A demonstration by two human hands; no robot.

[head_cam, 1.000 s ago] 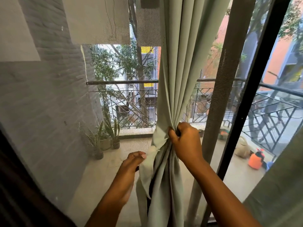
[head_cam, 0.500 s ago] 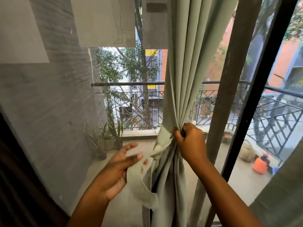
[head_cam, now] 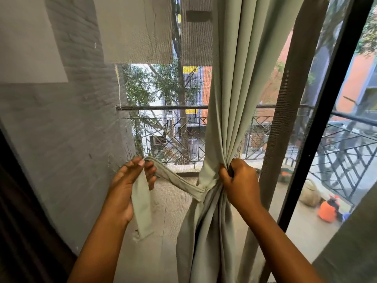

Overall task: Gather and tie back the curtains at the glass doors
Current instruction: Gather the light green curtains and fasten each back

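A pale green curtain [head_cam: 230, 82] hangs in front of the glass door, bunched into folds at waist height. My right hand [head_cam: 239, 183] grips the gathered bunch tightly. A matching green tie-back strip [head_cam: 175, 180] runs from the bunch out to the left. My left hand [head_cam: 130, 180] holds that strip stretched out, looped over its fingertips, and the strip's loose end [head_cam: 142, 213] hangs down across the palm.
A black door frame [head_cam: 326, 111] slants down on the right. A mesh screen [head_cam: 71, 129] covers the opening to the left. Beyond lie a balcony railing [head_cam: 169, 137], an orange object [head_cam: 327, 210] on the floor and a dark curtain edge [head_cam: 18, 211] at far left.
My left hand took the tie-back strip from beside the bunch and pulled it out to the left and upward. My right hand kept its grip on the gathered curtain.
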